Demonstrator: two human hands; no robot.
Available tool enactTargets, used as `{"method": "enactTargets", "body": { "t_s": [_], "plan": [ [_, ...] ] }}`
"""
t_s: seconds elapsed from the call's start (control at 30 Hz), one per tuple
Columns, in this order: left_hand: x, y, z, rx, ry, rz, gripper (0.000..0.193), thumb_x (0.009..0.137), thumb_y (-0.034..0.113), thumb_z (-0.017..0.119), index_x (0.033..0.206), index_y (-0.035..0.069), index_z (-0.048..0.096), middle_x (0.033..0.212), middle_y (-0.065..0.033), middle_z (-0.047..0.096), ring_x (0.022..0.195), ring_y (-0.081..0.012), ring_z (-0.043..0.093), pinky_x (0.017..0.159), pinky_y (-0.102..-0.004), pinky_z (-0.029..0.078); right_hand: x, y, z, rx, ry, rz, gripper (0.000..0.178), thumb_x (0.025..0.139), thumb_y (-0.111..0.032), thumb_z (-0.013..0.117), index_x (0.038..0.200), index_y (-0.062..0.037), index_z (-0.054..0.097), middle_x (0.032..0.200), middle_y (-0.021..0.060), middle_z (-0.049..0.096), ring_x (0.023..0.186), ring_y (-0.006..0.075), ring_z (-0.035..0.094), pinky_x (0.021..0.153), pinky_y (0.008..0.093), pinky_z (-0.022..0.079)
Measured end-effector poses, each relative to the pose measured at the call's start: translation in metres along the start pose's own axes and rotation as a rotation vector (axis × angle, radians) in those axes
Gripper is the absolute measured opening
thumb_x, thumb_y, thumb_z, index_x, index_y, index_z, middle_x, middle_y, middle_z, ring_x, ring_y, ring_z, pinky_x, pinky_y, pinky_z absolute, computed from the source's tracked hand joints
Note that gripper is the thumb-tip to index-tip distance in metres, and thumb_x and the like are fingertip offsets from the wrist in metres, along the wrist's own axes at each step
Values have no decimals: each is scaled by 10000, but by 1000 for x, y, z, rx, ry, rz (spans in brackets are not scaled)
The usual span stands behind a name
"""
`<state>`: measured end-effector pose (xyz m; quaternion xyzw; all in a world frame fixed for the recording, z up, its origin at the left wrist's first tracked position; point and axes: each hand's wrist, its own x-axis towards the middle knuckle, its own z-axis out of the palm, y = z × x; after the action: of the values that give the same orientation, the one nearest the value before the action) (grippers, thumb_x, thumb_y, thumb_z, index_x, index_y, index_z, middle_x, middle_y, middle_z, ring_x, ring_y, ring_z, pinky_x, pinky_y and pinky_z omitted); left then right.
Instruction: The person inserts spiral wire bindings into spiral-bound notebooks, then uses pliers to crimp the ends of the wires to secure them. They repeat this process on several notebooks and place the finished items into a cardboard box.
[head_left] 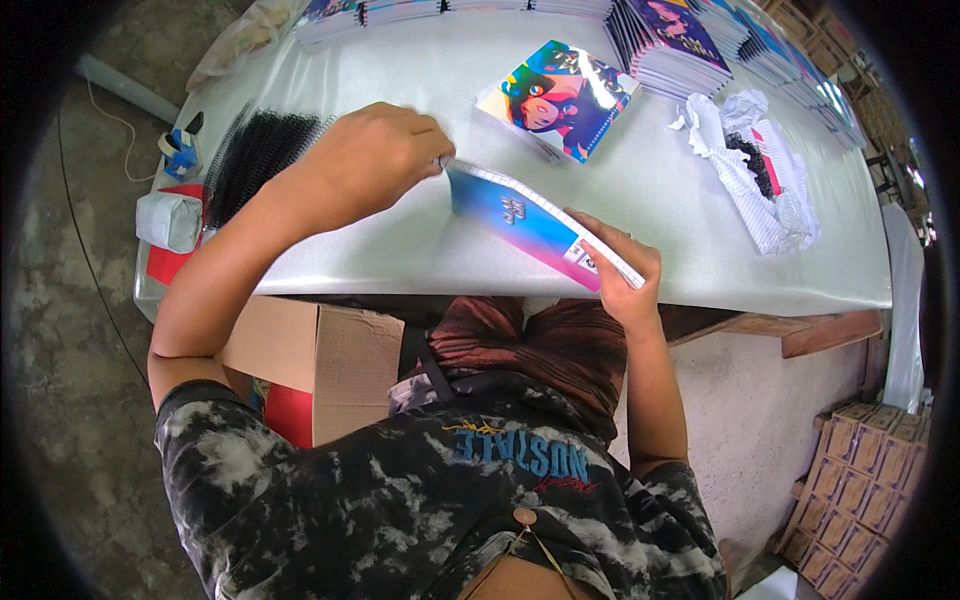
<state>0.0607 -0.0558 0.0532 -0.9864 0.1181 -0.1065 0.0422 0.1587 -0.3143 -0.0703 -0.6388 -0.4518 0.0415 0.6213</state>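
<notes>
My right hand [627, 268] grips one end of a notebook [520, 225] with a blue-to-pink cover, holding it tilted above the table's near edge. The fingers wrap round it, with the page edges facing up. At the notebook's far left corner, my left hand [385, 150] is closed in a pinch. A small dark bit shows at its fingertips, but what they hold is mostly hidden. Left of that hand lies a pile of black spiral binding coils [262, 150]. Beyond the held notebook sits a small stack of notebooks with a colourful illustrated cover [570, 98].
Stacks of notebooks [680, 50] line the white table's [400, 250] far side. Crumpled paper with black coils [755, 165] lies at right. A blue tape dispenser [180, 155] and white wrapped bundle [170, 222] stand at left. A cardboard box [355, 370] is below the table.
</notes>
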Motion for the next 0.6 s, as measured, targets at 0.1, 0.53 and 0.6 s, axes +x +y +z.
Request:
{"method": "enactTargets", "body": {
  "t_s": [0.1, 0.53, 0.6],
  "plan": [
    [3, 0, -11, 91, -127, -69, 574, 648, 227, 754, 1140, 80, 497, 1267, -119, 456, 1157, -317, 446, 928, -402, 390, 0, -3, 3, -51, -2, -74, 287, 788, 23, 587, 1073, 30, 620, 1058, 158, 642, 965, 238, 637, 841, 298, 489],
    [-46, 6, 116, -26, 695, -201, 1138, 706, 804, 341, 1403, -57, 78, 1423, -354, -6, 1331, -492, -33, 983, -664, -80, -2, -9, 29, -78, -32, -387, 288, 776, -63, 647, 1042, 45, 626, 991, 207, 646, 890, 281, 660, 755, 320, 538],
    [-87, 25, 186, -67, 448, -81, 1217, 663, 840, 328, 1380, -107, 64, 1435, -333, 23, 1332, -490, -43, 983, -653, -98, -2, -6, 27, -101, 11, -393, 288, 767, -60, 656, 1032, 50, 626, 987, 207, 646, 887, 286, 660, 754, 326, 540]
  ]
}}
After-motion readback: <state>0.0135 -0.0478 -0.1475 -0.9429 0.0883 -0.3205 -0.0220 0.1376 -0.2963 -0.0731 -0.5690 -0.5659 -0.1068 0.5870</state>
